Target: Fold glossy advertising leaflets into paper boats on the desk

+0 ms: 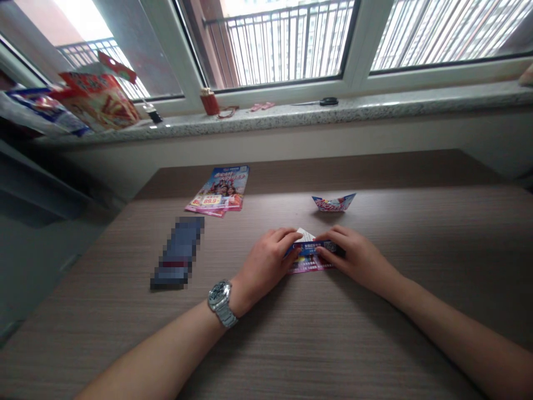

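Left hand (272,253) and right hand (353,253) both part-curled, thumbs near side, fingers far side, gripping opposite ends of folded paper (310,263) on table (266,350). Paper boat (334,205) just beyond, touching neither hand. Flyers (222,186) farther off, left; pixelated dark slab (180,250) nearer, left of left hand

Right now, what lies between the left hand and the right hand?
In the head view, a folded printed flyer lies between the left hand and the right hand, touched by both.
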`<state>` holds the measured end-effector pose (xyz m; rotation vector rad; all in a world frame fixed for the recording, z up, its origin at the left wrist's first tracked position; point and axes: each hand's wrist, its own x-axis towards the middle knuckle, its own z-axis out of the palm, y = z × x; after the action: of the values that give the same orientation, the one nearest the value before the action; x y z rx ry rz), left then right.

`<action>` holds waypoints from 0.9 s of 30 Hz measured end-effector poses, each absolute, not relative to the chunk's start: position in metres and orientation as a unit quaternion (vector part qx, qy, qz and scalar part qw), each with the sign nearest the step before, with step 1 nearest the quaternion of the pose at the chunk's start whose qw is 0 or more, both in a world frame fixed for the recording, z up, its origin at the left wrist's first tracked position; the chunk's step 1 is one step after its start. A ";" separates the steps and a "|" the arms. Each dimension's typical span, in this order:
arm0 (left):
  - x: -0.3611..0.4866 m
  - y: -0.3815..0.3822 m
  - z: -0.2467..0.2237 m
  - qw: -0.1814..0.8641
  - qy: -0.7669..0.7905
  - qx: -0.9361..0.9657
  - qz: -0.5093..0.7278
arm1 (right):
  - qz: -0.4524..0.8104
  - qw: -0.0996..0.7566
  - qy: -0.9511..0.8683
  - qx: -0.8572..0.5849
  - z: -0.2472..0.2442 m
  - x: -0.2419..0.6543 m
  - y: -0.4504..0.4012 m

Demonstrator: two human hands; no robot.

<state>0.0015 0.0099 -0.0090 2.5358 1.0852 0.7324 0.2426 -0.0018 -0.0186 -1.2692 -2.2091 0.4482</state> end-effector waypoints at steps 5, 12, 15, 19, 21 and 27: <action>0.003 0.012 -0.011 0.142 0.382 0.878 0.253 | 0.165 0.286 -0.814 -0.478 -0.019 0.241 -0.001; 0.005 0.012 -0.010 0.137 0.393 0.876 0.245 | 0.131 0.292 -0.828 -0.460 -0.022 0.242 0.000; 0.006 0.011 -0.010 0.130 0.392 0.877 0.245 | 0.085 0.287 -0.848 -0.438 -0.020 0.245 -0.001; 0.005 0.011 -0.009 0.120 0.389 0.881 0.241 | 0.085 0.259 -0.883 -0.382 -0.016 0.247 -0.004; 0.005 0.011 -0.009 0.112 0.390 0.883 0.233 | 0.092 0.234 -0.897 -0.363 -0.015 0.246 -0.006; 0.004 0.009 -0.008 0.065 0.383 0.898 0.205 | 0.088 0.217 -0.902 -0.362 -0.019 0.246 -0.006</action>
<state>0.0040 0.0094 -0.0085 2.7119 1.1552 0.6186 0.2459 -0.0056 -0.0186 -1.0018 -2.4993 0.2430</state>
